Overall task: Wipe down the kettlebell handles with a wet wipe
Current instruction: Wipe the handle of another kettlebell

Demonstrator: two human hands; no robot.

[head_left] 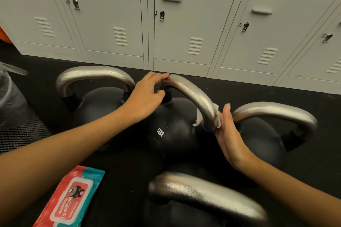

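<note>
Several black kettlebells with silver handles stand on the dark floor. The middle one, marked 12KG point(171, 131), has a silver handle point(193, 92) arching from far left to near right. My left hand point(147, 96) grips the far left end of that handle with fingers and thumb. My right hand point(228, 131) wraps a white wet wipe point(198, 118) around the handle's right leg, near the bell's body. The left kettlebell's handle point(94, 73) carries water droplets. Another handle point(276, 112) lies to the right, and one point(206, 193) is closest to me.
A red and teal pack of wipes point(68, 197) lies on the floor at the near left. A bin lined with a clear bag point(11, 97) stands at the left edge. Grey lockers point(169, 24) line the wall right behind the kettlebells.
</note>
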